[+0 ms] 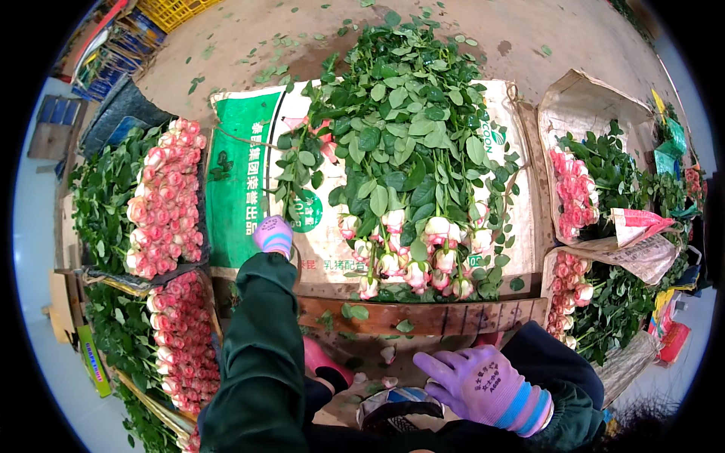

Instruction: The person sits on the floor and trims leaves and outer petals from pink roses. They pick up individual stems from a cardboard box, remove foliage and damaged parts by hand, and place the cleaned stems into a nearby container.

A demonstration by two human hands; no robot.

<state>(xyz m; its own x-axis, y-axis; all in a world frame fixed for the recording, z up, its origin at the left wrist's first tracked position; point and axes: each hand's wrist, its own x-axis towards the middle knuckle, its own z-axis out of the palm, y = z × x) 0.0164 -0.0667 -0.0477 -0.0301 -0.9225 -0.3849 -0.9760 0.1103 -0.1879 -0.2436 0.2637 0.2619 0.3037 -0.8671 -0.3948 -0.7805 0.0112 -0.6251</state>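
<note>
My left hand point(273, 237), in a lilac glove, is closed on a rose stem point(266, 202) at the left part of a printed sack point(234, 177) spread over a wooden table point(423, 313). The stem runs up toward some leaves. A big pile of leafy pink-and-white roses point(408, 257) lies on the sack to the right of that hand, blooms toward me. My right hand point(474, 389), also gloved, is below the table's front edge with its fingers apart, holding nothing.
Bundles of pink roses point(162, 196) line the left side, and more wrapped bundles point(574, 192) line the right. A yellow crate point(166, 11) is at the top left. Scattered leaves lie on the floor point(249, 38). My pink boots point(321, 355) show below the table.
</note>
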